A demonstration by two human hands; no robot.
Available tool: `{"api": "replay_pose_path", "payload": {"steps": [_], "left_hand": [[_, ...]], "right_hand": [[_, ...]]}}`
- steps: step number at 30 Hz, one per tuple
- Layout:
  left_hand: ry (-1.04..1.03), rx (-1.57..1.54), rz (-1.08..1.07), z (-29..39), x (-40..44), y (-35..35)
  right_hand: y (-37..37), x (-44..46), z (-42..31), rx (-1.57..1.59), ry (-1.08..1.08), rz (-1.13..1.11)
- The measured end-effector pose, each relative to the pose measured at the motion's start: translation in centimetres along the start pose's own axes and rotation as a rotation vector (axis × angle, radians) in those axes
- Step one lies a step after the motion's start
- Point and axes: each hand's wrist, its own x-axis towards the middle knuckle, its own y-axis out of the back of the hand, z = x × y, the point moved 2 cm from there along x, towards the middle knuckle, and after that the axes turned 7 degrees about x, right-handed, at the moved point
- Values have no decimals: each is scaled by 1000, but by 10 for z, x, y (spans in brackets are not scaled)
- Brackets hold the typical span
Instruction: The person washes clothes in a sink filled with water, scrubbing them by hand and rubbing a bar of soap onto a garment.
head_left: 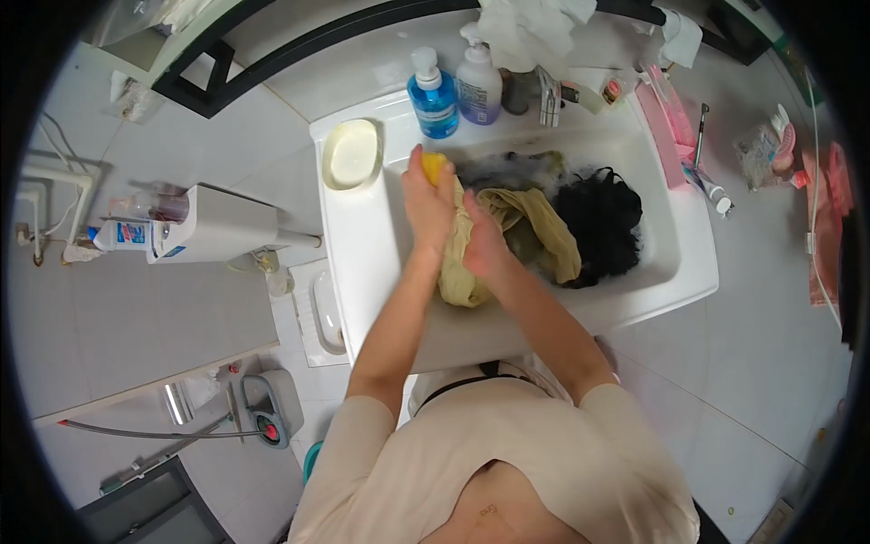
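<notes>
My left hand [426,201] is closed around a yellow bar of soap [433,166] at the left side of the sink [666,263]. Against it lies a wet khaki garment [533,218], part of which hangs down below my hands. My right hand [487,239] grips the garment's near fold, its fingertips partly hidden by cloth. Beside the khaki cloth, a black garment [603,222] lies in sudsy water on the right. Darker cloth [517,170] shows along the back of the basin.
On the sink's left ledge sits a cream soap dish [352,154]. A blue pump bottle [433,95] and a white-purple pump bottle [478,82] stand behind the basin, near the faucet [549,95]. At right are a pink box [662,127] and a toothpaste tube [710,189].
</notes>
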Motion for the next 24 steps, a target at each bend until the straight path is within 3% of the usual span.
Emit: {"api": "replay_pose_path", "payload": {"steps": [2,3,6,7,10,12,17,20,24], "left_hand": [[84,-196,-60,-9,6,-4],[-20,-71,-73,-3,-1,0],[-411,267,-100,27,-34,2],[-421,204,-67,23,-31,0],[-84,15,138,1,4,11],[-115,-114,326,-27,38,25],[233,692,86,-72,97,64],[129,814,-58,-85,114,60],[-158,512,83,-67,90,59]], "right_hand": [[-5,-12,-5,-19,42,44],[-9,-11,-9,-22,67,54],[23,22,-16,117,0,-648],[24,28,-14,102,-18,-591],[2,5,-5,49,-28,-140],[-13,-5,-7,49,-5,-153],[-15,-3,-23,46,86,-47],[-24,-18,-30,31,152,17],[-17,-20,-39,86,190,12]]}}
